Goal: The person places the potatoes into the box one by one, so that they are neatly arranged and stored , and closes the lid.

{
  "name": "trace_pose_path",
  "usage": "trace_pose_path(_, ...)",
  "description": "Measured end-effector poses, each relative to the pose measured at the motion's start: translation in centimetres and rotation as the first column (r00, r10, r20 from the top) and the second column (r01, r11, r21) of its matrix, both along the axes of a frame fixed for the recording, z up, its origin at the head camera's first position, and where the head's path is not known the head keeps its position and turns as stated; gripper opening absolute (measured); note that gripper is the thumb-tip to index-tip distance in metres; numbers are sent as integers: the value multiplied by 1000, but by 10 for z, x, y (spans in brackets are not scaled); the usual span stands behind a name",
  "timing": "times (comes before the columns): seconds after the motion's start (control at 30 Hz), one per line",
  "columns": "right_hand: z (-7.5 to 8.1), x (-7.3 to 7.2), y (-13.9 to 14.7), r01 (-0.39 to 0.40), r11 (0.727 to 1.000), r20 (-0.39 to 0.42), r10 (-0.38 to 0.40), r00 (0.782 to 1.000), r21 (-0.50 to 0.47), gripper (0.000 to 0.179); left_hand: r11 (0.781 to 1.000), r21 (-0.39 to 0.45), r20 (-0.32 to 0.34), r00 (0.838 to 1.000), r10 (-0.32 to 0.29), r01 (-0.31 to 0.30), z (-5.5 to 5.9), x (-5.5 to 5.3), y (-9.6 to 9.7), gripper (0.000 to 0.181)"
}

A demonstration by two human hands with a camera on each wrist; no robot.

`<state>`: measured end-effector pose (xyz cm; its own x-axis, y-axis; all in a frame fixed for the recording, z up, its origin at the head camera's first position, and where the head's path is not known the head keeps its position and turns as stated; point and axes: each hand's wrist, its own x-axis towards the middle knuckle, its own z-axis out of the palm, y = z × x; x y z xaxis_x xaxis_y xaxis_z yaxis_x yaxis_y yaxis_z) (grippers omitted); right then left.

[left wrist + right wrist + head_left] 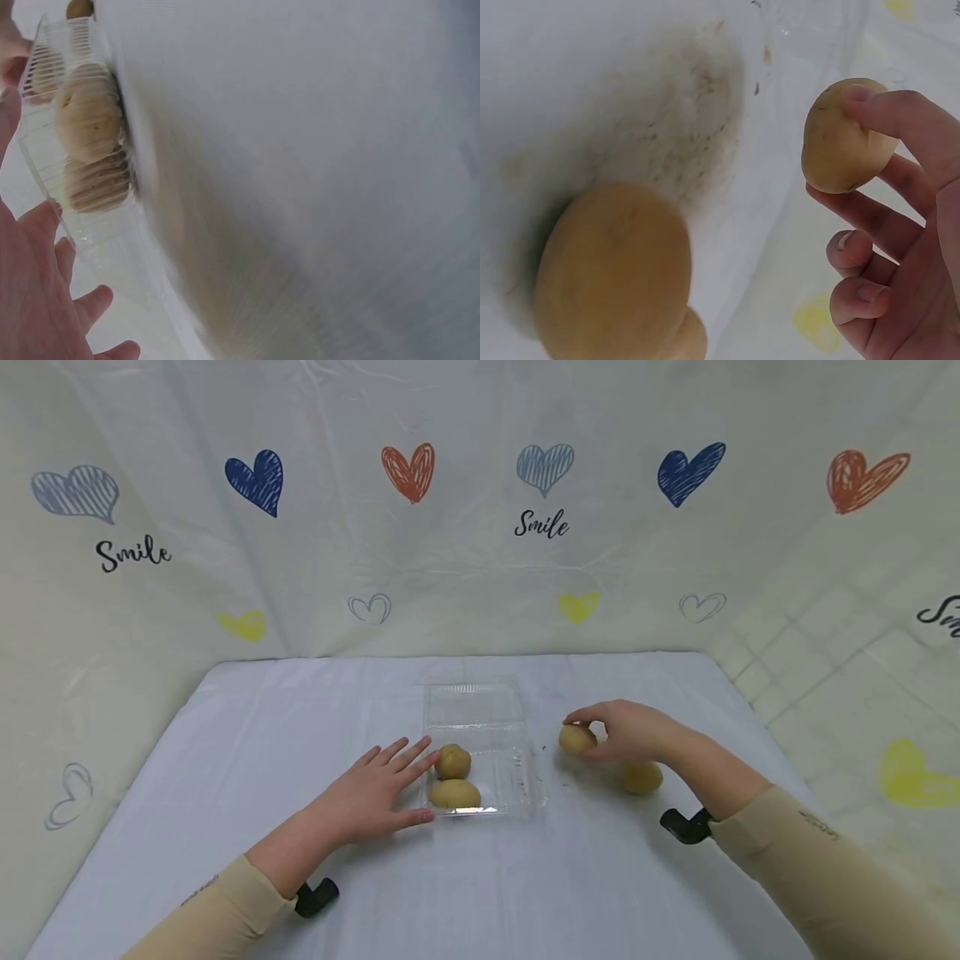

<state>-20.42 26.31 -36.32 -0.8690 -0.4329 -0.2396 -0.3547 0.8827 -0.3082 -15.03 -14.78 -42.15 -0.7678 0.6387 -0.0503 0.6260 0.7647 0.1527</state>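
Note:
A clear plastic clamshell container (498, 772) lies with its lid raised at the back, and two potatoes sit in its left part: a rounder potato (453, 762) behind and a longer potato (455, 794) in front. My left hand (378, 797) is at the container's left edge, fingers spread and straight, fingertips right at the wall (45, 169). To the right of the container, my right hand (633, 732) pinches a potato (847, 139) between thumb and fingers. Below that hand another potato (641, 777) rests on the table; part of a further potato (688, 337) shows behind it in the right wrist view.
A white cloth covers the table (480, 885). Brown smudges and dark specks (697, 127) of dirt mark the cloth near the loose potatoes. Behind the table hangs a pale backdrop (465, 552) with printed hearts.

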Motion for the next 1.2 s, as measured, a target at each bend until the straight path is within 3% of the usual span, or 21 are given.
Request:
trace_pose_path(0.4, 10, -2, -42, -82, 992, -19, 80, 997, -93, 49, 1000, -9, 12, 1000, 12, -11, 0, 0, 0, 88)
trace_pose_path(0.77, 7, -1, -72, -172, 980, -61, 167, 984, -95, 49, 1000, -15, 14, 1000, 9, -9, 0, 0, 1, 88)
trace_pose_path(0.97, 0, 0, -86, -210, 976, -72, 206, 976, -52, 50, 1000, -15, 21, 1000, 11, -11, 2, 1, 2, 88)
trace_pose_path(1.2, -8, 2, -107, -275, 958, -81, 282, 956, 83, 50, 1000, -5, 12, 1000, 5, -5, 3, 1, 2, 87)
